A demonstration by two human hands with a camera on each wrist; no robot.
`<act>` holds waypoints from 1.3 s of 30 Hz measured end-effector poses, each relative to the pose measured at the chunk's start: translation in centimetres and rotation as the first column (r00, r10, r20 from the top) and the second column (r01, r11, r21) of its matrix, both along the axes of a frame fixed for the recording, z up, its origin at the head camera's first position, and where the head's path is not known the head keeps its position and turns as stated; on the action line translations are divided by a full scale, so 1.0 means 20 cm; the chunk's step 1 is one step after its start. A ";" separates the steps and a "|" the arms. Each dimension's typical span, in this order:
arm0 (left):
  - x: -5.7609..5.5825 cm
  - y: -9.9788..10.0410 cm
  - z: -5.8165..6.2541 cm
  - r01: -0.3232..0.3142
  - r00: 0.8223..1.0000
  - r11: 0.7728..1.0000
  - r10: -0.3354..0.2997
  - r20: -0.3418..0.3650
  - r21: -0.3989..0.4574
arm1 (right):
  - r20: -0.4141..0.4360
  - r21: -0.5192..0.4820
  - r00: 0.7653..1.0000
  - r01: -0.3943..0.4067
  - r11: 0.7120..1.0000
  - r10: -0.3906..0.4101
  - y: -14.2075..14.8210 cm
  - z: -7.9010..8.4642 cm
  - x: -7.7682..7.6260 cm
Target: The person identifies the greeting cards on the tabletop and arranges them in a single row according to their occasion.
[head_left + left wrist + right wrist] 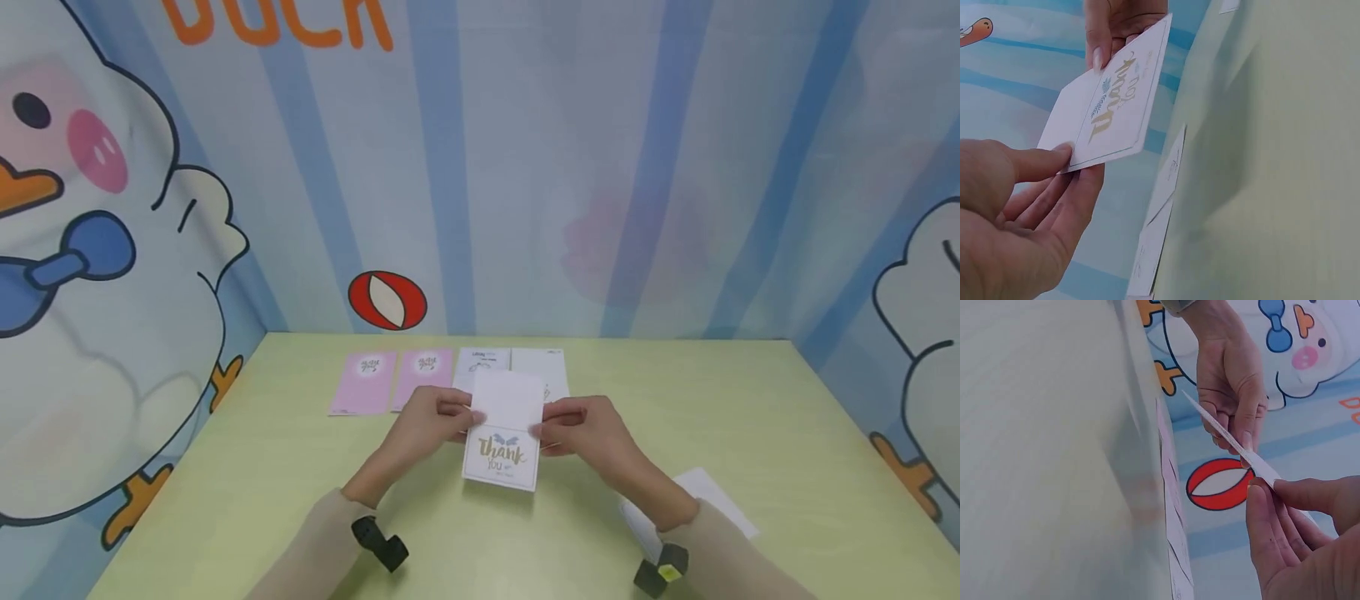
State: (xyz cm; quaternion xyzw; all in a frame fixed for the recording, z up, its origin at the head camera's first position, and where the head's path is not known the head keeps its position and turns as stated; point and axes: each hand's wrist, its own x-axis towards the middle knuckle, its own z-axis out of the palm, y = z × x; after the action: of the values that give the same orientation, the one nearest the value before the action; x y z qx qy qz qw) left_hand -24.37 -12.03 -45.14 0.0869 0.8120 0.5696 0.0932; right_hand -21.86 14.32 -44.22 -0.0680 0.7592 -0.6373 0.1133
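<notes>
A white greeting card (501,458) with a fold line across it and gold "Thank You" lettering under a blue leafy mark is held above the table between both hands. The left hand (431,421) pinches its left edge, thumb on the front and fingers behind. On the opposite edge, the right hand (588,433) pinches the card the same way. In the left wrist view the card (1110,100) tilts with its lettering facing the camera. Seen from the right wrist, the card (1225,431) shows nearly edge-on.
At the table's far side lie two pink cards (363,383) (426,371) and two white cards (483,359) (553,371), partly behind the held one. White paper (716,500) lies under the right forearm. A printed cloth wall (525,167) stands behind the pale yellow table (247,500).
</notes>
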 end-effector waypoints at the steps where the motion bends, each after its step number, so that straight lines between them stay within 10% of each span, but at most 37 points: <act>1: -0.02 0.01 0.01 -0.001 1.000 1.000 0.001 -0.002 0.008 | -0.001 -0.013 1.000 0.020 1.000 -0.020 0.01 0.00 -0.01; 10: -0.14 0.09 0.04 0.059 0.998 0.993 -0.062 0.021 0.105 | 0.046 -0.051 0.990 0.139 0.989 -0.137 0.10 0.03 -0.11; 29: -0.43 0.47 0.04 -0.094 0.985 0.968 0.057 0.162 0.233 | 0.146 0.002 0.955 0.261 0.965 -0.258 0.38 0.03 -0.39; 39: -0.52 0.62 -0.03 -0.186 0.970 0.952 0.138 0.200 0.245 | 0.221 -0.138 0.951 0.248 0.959 -0.214 0.49 0.00 -0.54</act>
State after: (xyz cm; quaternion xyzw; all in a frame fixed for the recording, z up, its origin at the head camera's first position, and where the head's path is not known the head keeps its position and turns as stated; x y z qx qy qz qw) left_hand -34.79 0.30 -45.68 -0.0206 0.7221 0.6832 0.1070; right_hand -32.57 24.12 -44.15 0.0781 0.6911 -0.7102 0.1091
